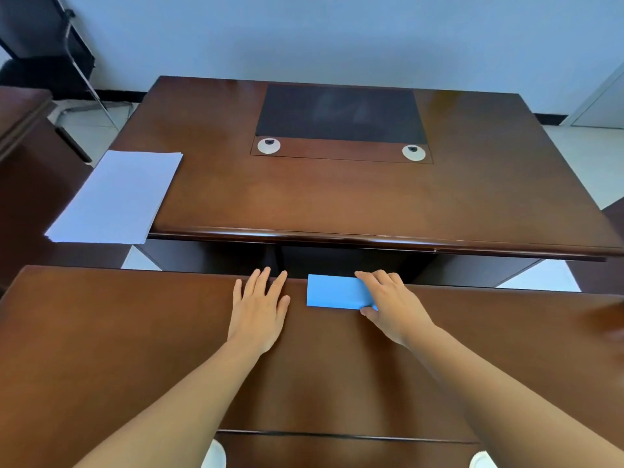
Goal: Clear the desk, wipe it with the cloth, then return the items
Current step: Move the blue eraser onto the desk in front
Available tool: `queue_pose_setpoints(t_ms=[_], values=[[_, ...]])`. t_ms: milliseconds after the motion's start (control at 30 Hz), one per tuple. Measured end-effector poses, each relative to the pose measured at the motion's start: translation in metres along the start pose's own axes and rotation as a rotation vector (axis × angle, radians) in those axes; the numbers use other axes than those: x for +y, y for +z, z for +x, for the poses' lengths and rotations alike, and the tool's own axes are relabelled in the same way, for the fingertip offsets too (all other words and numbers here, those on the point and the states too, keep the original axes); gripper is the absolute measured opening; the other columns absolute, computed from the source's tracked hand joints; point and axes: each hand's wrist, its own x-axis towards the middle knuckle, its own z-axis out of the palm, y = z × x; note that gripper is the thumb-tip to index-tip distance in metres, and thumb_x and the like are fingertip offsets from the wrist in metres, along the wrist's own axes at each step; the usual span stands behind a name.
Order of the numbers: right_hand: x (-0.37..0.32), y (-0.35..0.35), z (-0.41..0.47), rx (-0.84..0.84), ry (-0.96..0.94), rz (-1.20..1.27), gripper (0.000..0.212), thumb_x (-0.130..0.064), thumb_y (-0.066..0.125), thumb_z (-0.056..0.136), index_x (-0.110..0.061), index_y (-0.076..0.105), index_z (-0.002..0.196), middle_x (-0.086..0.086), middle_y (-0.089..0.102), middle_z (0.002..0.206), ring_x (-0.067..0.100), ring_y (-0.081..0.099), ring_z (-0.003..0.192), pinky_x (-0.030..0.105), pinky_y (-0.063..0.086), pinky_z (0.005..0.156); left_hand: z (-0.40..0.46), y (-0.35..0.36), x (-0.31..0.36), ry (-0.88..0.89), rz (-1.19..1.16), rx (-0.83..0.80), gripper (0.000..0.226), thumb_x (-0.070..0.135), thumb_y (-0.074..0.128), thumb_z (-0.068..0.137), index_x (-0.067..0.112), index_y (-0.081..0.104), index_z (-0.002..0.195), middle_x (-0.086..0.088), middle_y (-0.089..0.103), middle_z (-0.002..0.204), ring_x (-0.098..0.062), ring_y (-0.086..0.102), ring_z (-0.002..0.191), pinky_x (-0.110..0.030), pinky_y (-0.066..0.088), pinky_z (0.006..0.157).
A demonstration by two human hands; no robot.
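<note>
Near desk [169, 349]: blue cloth [337, 292] lies folded flat at the far edge, roughly mid-width, its far side right on the edge line.

Right hand [391, 302] sits on the cloth's right end. Fingers lie over the top and the thumb [368, 311] is tucked at the near right corner, so it pinches that end. The grasp is light; fingers are only slightly curled.

Left hand [260, 305] is released: palm down, fingers straight and spread, flat on the desk surface just left of the cloth and not touching it. Fingertips reach the far edge.

Far desk [337, 197] stands across a gap from the near one. A stack of white paper [114, 197] lies at its near left corner, overhanging the left edge. A dark inset panel [341, 113] is set in the middle toward the far edge. Below it is a wooden strip with two round white cable grommets, left [268, 145] and right [414, 152].

Both forearms are bare and come in from the bottom of the frame. Pale wall behind, dark chair [50, 38] in the far left corner of the room, and a dark wooden cabinet [27, 146] left of the far desk.
</note>
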Motion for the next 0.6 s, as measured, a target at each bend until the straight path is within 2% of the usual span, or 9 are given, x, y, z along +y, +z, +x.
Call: queue_pose_setpoints(t_ms=[100,200,400,600], values=[[0.006,-0.005,0.01,-0.017,-0.032,0.037,0.071,-0.033,0.065,0.104,-0.03,0.027,0.164,-0.005,0.044,0.149,0.021,0.037,0.138,0.038,0.051,0.105,-0.003,0.011,-0.001,-0.01,-0.009,0.056,0.058,0.055,0.023,0.109,0.037,0.028,0.164,0.002,0.035,0.167,-0.022,0.023,0.159,-0.049,0.009,0.132],[0.012,-0.017,0.029,0.007,-0.044,0.062,0.07,-0.032,0.067,0.102,-0.03,0.032,0.162,-0.004,0.045,0.146,0.023,0.037,0.136,0.041,0.053,0.097,0.004,0.013,-0.001,-0.018,-0.022,0.121,0.052,0.052,0.03,0.108,0.035,0.048,0.153,0.001,0.052,0.151,-0.022,0.04,0.148,-0.05,0.018,0.13],[0.018,-0.048,0.089,0.083,-0.039,0.116,0.068,-0.024,0.071,0.1,-0.025,0.038,0.159,0.003,0.047,0.147,0.031,0.038,0.134,0.045,0.044,0.105,0.009,0.015,-0.002,-0.027,-0.043,0.153,0.053,0.054,0.028,0.104,0.035,0.056,0.146,0.004,0.056,0.141,-0.02,0.046,0.14,-0.049,0.02,0.129],[0.021,-0.063,0.146,0.074,-0.018,0.116,0.066,-0.02,0.068,0.102,-0.024,0.036,0.16,0.004,0.046,0.149,0.031,0.036,0.138,0.049,0.044,0.109,0.011,0.021,-0.005,-0.019,-0.047,0.2,0.051,0.053,0.033,0.103,0.033,0.062,0.14,0.004,0.058,0.135,-0.02,0.051,0.134,-0.05,0.025,0.127]])
